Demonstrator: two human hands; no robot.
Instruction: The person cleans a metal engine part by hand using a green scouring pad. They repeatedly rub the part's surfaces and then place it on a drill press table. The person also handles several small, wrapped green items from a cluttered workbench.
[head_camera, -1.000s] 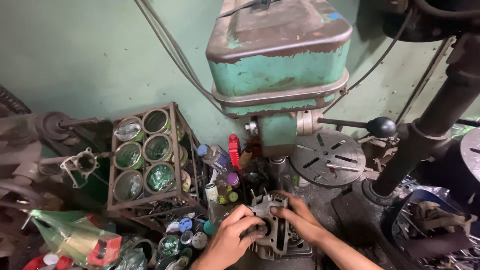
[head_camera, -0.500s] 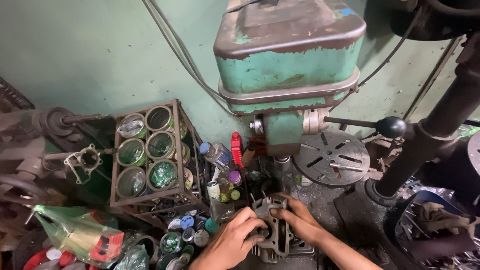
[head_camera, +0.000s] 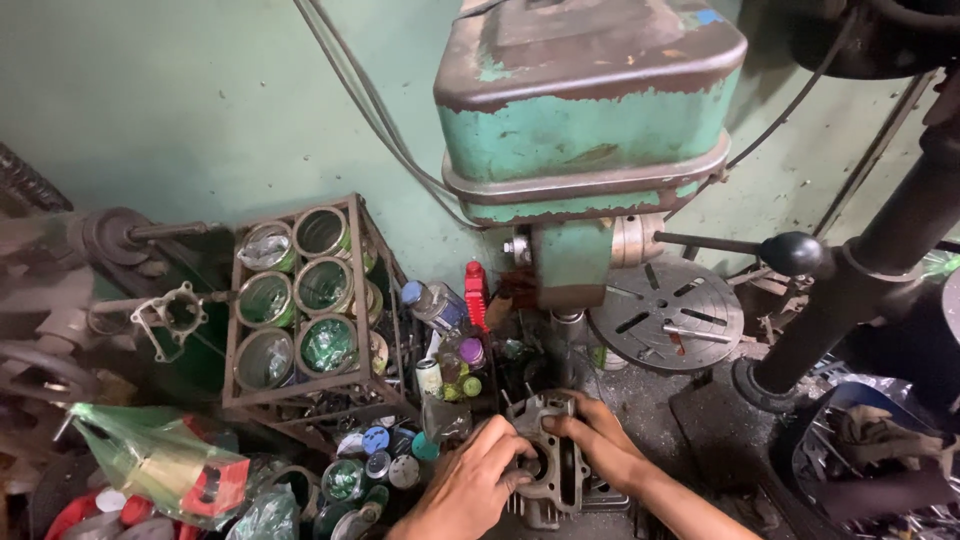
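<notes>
Two bare hands hold a grey metal engine cylinder (head_camera: 548, 458) that sits on the small drill table (head_camera: 600, 497) under the old green drill press (head_camera: 590, 120). The left hand (head_camera: 470, 490) grips the cylinder's left side, fingers curled over its top edge. The right hand (head_camera: 605, 447) grips the right side, with its thumb on top near the round hole in the middle. Both hands are closed on the part.

Just left of the cylinder stands a crowd of small bottles and cans (head_camera: 440, 360), with a red bottle (head_camera: 474, 292) at the back. Further left is a metal rack (head_camera: 305, 310) full of round tins lying on their sides. A green plastic bag (head_camera: 150, 460) lies near the bottom left corner. A round slotted metal plate (head_camera: 665, 315) leans behind the hands, on the right. A black knob (head_camera: 796, 254) on a lever sticks out from the drill press.
</notes>
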